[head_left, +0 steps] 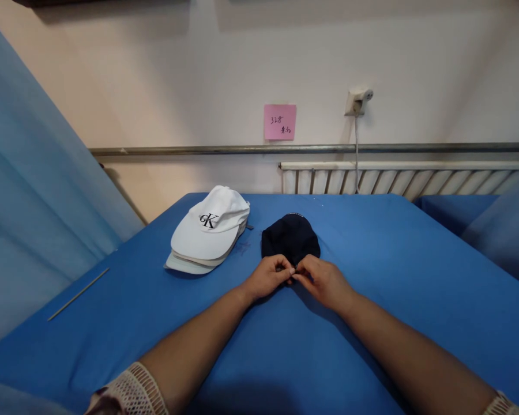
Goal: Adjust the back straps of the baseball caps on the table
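Observation:
A dark navy or black cap point(290, 236) lies on the blue-covered table point(363, 242), its near edge toward me. My left hand point(271, 275) pinches that near edge between thumb and fingers. Close beside it, my right hand point(322, 280) pinches the same edge, and the fingertips of both hands nearly meet. The small part between the fingertips is mostly hidden; it may be the strap or closure, but I cannot tell. To the left of the dark cap sits a stack of caps, with a white cap point(216, 222) bearing black letters on top.
A thin stick point(78, 294) lies near the table's left edge. Blue curtains point(47, 190) hang at the left. Behind the table are a radiator point(398, 180), a metal pipe point(216, 150), a wall socket with a plug point(357, 102) and a pink note point(279, 122).

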A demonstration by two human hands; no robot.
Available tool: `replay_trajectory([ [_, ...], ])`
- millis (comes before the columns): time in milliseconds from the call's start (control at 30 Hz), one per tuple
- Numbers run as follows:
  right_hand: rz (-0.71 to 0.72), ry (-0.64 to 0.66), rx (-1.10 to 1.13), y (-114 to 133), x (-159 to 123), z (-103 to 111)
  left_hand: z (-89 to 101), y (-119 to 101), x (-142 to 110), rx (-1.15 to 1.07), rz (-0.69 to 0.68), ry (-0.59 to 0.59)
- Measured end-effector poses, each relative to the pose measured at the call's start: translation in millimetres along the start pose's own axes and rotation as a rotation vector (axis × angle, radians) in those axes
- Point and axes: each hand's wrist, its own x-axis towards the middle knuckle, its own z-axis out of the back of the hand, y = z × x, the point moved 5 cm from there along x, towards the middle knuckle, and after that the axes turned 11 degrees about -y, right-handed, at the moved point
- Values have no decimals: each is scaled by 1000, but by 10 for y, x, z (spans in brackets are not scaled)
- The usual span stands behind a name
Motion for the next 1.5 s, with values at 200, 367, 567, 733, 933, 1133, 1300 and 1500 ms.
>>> replay_trajectory([
  [200,-30,-30,105,-4,9,28,32,6,-7,15,-8,31],
  [367,-378,-135,409,-276,10,-51,143,-56,-22,95,-24,-40],
  [567,-654,-110,739,-505,2,-174,162,-50,-14,-3,-4,-59],
  [733,-707,-95,748,-547,-26,-243,79,-20,-17,-36,9,11],
  [933,-357,-132,374,-419,-11,-139,73,-13,-11,-106,35,15],
  [1133,-250,-68,243,-312,23,-87,46,-34,-25,-110,38,26],
  [1300,-289,-49,287,-358,19,-125,40,-20,-18,-99,32,-2],
  [1500,-327,-29,311,-388,-5,-145,54,-6,-17,-106,39,-28],
])
